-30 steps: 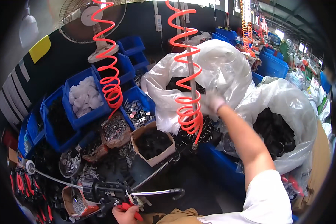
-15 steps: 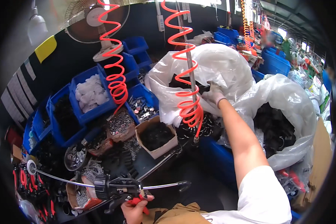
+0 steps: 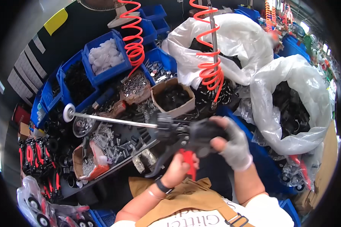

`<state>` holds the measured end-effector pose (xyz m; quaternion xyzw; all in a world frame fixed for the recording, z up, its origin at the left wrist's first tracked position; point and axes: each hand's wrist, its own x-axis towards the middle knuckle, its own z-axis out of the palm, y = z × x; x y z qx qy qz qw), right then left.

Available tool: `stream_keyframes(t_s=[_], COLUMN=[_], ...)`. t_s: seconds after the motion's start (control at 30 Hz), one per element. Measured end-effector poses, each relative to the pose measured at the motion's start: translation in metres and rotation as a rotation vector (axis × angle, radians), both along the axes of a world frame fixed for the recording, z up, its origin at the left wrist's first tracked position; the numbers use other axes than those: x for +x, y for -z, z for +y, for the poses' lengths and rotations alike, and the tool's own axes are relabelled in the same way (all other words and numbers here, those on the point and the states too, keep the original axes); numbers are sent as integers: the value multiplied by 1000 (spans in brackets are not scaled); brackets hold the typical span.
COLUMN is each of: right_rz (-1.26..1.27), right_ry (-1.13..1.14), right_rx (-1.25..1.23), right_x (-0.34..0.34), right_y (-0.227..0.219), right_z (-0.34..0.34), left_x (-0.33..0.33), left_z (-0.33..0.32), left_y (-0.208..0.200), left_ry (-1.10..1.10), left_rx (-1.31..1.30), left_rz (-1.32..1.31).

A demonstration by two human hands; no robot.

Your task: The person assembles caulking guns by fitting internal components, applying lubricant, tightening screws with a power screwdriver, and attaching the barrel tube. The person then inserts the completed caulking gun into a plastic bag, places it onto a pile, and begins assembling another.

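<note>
My left hand (image 3: 177,170) is closed round the red trigger and grip of a caulking gun (image 3: 167,128). Its body is black, and a straight metal rod runs left from it to a round white disc (image 3: 69,112). My right hand (image 3: 235,147), in a light fingerless glove, grips a dark black part (image 3: 204,135) by its right end. That part meets the right side of the gun body; blur hides whether the two are joined. The rod's other end is hidden behind the part and hand.
Two white plastic bags (image 3: 291,70) of black parts stand at the right. Blue bins (image 3: 109,73) line the back left; a cardboard box (image 3: 174,109) stands ahead. Red coiled hoses (image 3: 212,72) hang above the bench. Red-and-black tools (image 3: 38,155) lie at the left.
My right hand has come back from the far bag with a black part in it, down to the caulking gun. The gun has moved up and right in my left hand. The view has shifted.
</note>
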<state>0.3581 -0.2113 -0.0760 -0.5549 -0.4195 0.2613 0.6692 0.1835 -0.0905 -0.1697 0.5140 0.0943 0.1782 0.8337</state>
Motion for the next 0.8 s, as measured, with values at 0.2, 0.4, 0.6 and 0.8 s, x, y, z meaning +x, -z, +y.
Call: stream_keyframes(t_s=[0.2,0.4,0.6,0.8], right_rz=[-1262,-775,-1073,-1231], right_ry=[651,365,311,1273], right_rx=[-46,202,270,-375], right_x=[-25,-29,-55,112], right_y=[10,10,47,14], right_z=[6,-19,-23,-114], left_x=[5,-3,-6,-19], left_z=[-45,-32,-51,-19], left_y=[0,-11,-30,-23], left_ry=[-126,-335,-313,-331], left_rx=[122,806,-236,-65], left_rz=[70,203,-90,-215])
